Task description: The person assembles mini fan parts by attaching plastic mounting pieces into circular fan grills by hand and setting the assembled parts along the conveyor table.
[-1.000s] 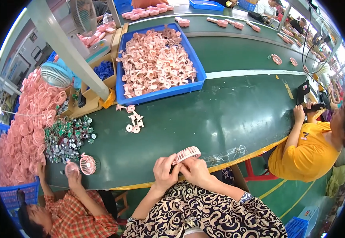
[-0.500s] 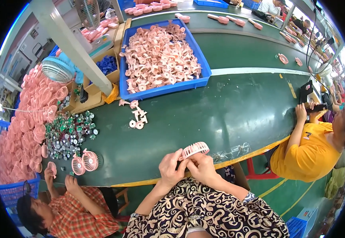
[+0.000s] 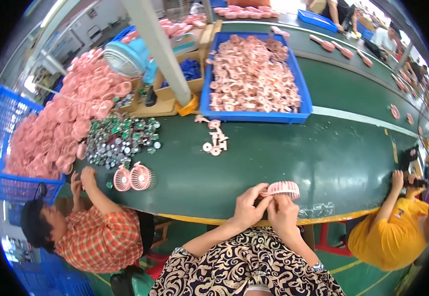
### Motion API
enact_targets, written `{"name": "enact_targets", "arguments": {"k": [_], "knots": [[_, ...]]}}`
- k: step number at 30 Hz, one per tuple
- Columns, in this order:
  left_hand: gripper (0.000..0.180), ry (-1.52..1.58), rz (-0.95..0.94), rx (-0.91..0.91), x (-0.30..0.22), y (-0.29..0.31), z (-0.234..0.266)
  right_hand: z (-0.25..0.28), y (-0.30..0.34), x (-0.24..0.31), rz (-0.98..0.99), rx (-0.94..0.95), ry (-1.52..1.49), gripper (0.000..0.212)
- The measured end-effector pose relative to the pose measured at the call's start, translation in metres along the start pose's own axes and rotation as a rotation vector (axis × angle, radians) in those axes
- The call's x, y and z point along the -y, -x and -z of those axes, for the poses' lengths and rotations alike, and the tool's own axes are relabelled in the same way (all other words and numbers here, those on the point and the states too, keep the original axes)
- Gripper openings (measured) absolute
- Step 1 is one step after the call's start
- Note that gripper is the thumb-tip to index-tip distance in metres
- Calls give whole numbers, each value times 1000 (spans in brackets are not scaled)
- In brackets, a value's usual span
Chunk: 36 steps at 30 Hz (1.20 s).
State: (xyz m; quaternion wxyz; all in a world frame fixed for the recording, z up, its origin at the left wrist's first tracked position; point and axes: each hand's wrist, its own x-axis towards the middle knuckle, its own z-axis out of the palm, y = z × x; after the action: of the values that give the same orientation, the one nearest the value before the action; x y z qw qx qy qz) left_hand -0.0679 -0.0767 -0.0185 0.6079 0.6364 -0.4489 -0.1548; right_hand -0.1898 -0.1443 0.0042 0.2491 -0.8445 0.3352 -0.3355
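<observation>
A pink slatted fan housing is held just above the near edge of the green table, tilted with its ribbed rim facing away from me. My left hand pinches it at its left end, by the stem. My right hand is closed at its near side, fingertips pressed together against it; whether a small part sits between them is hidden. Beyond my hands lie several small pale pink brackets. Farther off, a blue tray is heaped with the same pink brackets.
At left are two pink fan housings, a pile of small motors with green boards and a heap of pink housings. A co-worker in a checked shirt sits left, another in yellow right. A metal post stands behind.
My view has turned left, so the scene sits farther right. Both hands still hold the pink housing. The left co-worker's hands have drawn together; the housing held there no longer shows.
</observation>
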Motion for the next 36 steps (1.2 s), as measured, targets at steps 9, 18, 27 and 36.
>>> {"name": "enact_targets", "arguments": {"k": [9, 18, 27, 36], "knots": [[32, -144, -318, 15, 3, -9, -5, -4, 12, -15, -387, -7, -360, 11], [32, -147, -330, 19, 12, -14, -7, 4, 0, -7, -457, 97, -367, 17], [32, -197, -611, 78, -1, -32, -18, -5, 11, -54, -1388, 267, -1965, 16], [29, -158, -561, 137, -18, -31, -13, -27, 30, -51, -1344, 485, -1973, 22]]}}
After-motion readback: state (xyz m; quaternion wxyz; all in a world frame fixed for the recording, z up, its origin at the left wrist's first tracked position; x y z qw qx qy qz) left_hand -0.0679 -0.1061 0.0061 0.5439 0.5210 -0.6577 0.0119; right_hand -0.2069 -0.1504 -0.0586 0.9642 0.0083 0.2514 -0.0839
